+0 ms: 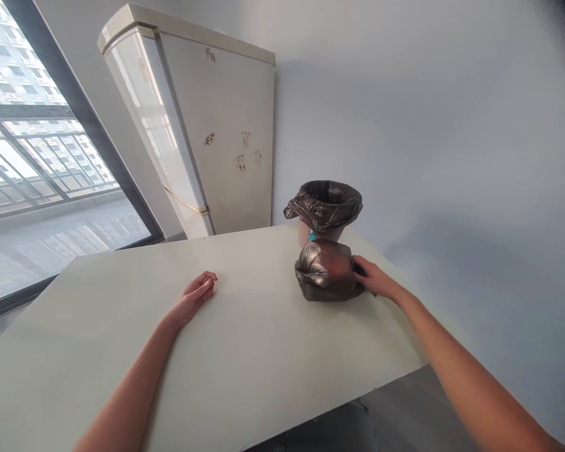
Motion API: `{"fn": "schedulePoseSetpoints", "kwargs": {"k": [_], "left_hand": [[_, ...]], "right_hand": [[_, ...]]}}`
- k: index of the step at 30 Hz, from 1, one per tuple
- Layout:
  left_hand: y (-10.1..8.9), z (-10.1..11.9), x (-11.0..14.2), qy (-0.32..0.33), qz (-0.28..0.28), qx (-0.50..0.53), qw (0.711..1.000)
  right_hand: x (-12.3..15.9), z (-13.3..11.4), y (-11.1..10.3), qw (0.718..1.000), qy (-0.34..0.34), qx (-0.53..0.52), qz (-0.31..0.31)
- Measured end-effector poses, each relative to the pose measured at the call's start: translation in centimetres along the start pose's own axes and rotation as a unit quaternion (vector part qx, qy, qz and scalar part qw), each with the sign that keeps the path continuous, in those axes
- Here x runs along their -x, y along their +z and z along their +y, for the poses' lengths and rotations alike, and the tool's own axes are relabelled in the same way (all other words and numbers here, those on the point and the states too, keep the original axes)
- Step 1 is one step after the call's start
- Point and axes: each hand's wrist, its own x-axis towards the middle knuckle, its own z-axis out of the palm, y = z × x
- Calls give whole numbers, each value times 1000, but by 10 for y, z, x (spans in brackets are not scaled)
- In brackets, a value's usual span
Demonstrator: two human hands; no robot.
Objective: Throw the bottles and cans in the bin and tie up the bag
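In the head view, the right hand [375,276] is at the right side of the dark bag [327,273], its grip nearly closed: the thumb and fingers meet the bag's gathered edge, though the dark folds hide how firmly they pinch it. The left hand [199,295] lies on the tabletop [245,351], well apart from the bag, its grip loosely curled, with the fingers bent toward the palm and nothing visible in it.

The bag sits on the right part of the tabletop, full and rounded, with shiny creases on its left side. Just behind it stands the bin [306,232], upright, with a dark liner [322,216] folded over its rim and its mouth facing up. The bag covers the lower part of the bin; whether the two touch cannot be told. A small blue-green mark [312,235] shows on the bin below the liner.

The tabletop's right edge runs close beyond the bag and the right hand, near the pale wall [428,157]. Its far edge passes by the bin and in front of the fridge [226,125]; its near edge slants across the bottom of the view, above a dark grey surface [386,408]. Open room lies between the left hand and the bag, in front of the bag, and widely to the left of the left hand.
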Motion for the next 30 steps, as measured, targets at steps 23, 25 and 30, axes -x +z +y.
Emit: {"fn": "schedulePoseSetpoints", "kwargs": {"k": [23,25,30], "left_hand": [[45,-9,20,306,332,-324,831],[47,-8,21,296,300,-301,855],[50,-10,22,340,183,-368,846]], "right_hand": [[-13,-232,183,929,20,-344,-134],[-13,-252,158,937,-76,-255,-226],[-11,-309,60,953,-205,-131,-182]]}}
